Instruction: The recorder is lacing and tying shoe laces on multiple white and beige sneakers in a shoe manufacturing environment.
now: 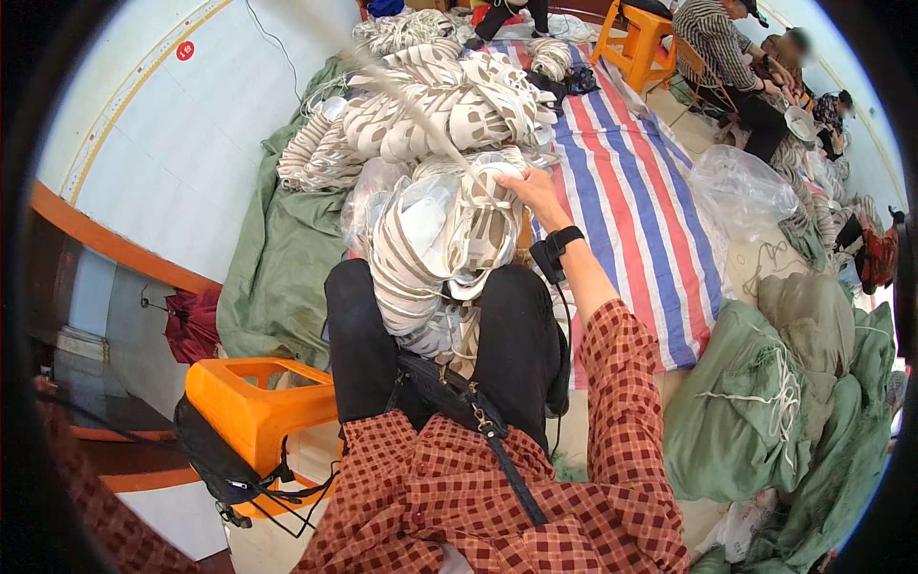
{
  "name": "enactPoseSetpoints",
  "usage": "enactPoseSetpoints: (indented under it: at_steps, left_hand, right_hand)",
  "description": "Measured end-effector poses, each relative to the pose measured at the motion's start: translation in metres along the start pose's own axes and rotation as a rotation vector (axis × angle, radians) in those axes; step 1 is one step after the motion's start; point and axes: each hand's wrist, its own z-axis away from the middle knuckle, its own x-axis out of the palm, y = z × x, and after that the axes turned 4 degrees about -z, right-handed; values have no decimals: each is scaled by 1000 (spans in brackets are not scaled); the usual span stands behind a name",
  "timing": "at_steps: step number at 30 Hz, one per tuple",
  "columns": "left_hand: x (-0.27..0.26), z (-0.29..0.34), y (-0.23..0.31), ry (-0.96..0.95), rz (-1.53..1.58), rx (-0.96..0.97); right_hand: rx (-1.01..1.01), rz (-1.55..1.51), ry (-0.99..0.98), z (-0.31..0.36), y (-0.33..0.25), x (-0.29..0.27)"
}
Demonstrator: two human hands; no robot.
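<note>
Right hand [535, 196] pinching rim of beige-and-white bundle [406, 263], 12 o'clock, at the knees.

Thumb and fingers narrow on bundle's upper right; left hand out of frame, can't tell its state. Blurred pale strand [411, 105] runs from 11 o'clock toward bundle top. Containers: green sack [732, 411] at 4 o'clock, white cord on it, contents hidden; clear plastic bag [741, 191] at 2 o'clock, contents unclear; black bag [215, 445] at 8 o'clock, against orange stool [229, 387], contents hidden. Edges/room: striped sheet [626, 210] spreads flat at 2 o'clock, right edge near clear bag; green sheet [268, 263] at 9 o'clock, outer edge by wall.
</note>
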Motion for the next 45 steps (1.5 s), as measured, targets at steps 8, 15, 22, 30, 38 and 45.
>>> enactPoseSetpoints:
  at_steps: [8, 15, 22, 30, 38, 45]
  left_hand:
    - [43, 52, -53, -54, -361, -309]
    - [102, 74, -100, -184, -411, -365]
    - [91, 79, -125, -139, -600, -324]
    - [-92, 92, -154, 367, -1153, -346]
    - [15, 70, -214, 500, -1092, -171]
    - [285, 52, -289, 32, -790, 45]
  right_hand:
    - [39, 116, 97, 0, -9, 4]
    - [-283, 25, 401, 15, 9, 1]
    - [-399, 37, -204, 90, -14, 9]
    - [-143, -683, -216, 109, 17, -41]
    - [528, -547, 32, 186, 163, -131]
    - [-402, 96, -89, 187, 26, -20]
